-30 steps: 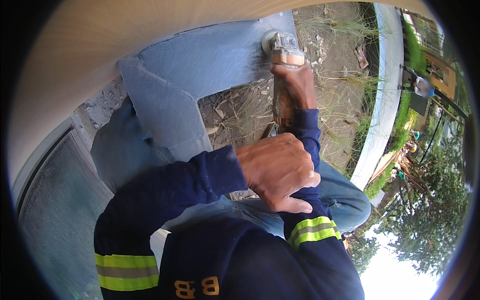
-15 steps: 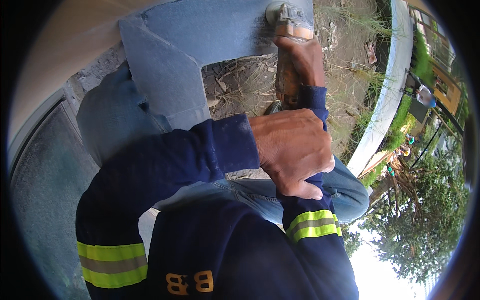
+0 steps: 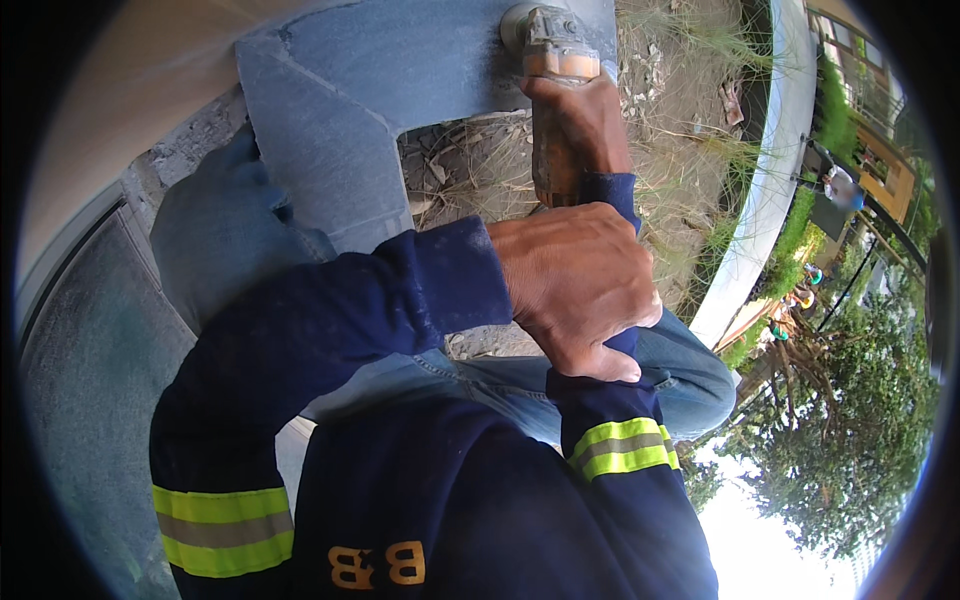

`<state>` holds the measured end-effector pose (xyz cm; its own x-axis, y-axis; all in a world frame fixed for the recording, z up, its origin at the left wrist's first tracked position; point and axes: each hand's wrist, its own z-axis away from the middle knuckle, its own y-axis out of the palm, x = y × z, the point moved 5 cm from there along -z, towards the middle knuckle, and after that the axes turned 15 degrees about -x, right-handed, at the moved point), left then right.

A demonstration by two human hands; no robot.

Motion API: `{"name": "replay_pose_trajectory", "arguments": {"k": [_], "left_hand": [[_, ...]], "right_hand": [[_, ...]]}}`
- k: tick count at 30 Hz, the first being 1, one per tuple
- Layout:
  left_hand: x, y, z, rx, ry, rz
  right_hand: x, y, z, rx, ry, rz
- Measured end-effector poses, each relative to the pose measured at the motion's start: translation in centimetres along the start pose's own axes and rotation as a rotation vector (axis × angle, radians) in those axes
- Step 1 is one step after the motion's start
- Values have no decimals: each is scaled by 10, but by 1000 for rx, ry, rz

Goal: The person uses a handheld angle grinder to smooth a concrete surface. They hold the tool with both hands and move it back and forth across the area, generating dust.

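My right hand (image 3: 585, 120) is wrapped around an orange, dust-covered angle grinder (image 3: 555, 165) at the top of the view. The grinder's round disc (image 3: 517, 28) meets the surface of a blue-grey stone slab (image 3: 340, 110), near the slab's right edge. Dark smudges mark the slab beside the disc. My left hand (image 3: 580, 285) lies across my right forearm and grips its navy sleeve, with the thumb on the near side. The left fingertips are partly hidden behind the forearm.
Dry soil with grass and debris (image 3: 680, 150) borders the slab on the right, ending at a pale curved curb (image 3: 770, 190). My bent knees in jeans (image 3: 225, 220) flank the work. A beige wall (image 3: 120, 90) rises at left. A distant person (image 3: 843, 188) is at far right.
The grinder and my right hand have shifted a little to the left over the slab. My left hand has moved slightly along with the forearm, keeping its grip.
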<state>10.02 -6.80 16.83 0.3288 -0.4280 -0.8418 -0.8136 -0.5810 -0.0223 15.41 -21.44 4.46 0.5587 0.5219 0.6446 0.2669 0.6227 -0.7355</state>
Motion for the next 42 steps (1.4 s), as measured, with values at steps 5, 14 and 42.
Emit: {"name": "replay_pose_trajectory", "arguments": {"k": [5,14,42], "left_hand": [[-4,1,-2,63,-18,42],[0,-3,1,23,-11,-28],[-11,-4,-2,8,30,26]], "right_hand": [[-27,-9,0,-46,75,-186],[-15,17,9,54,7,-118],[-1,4,17,-29,76,66]]}}
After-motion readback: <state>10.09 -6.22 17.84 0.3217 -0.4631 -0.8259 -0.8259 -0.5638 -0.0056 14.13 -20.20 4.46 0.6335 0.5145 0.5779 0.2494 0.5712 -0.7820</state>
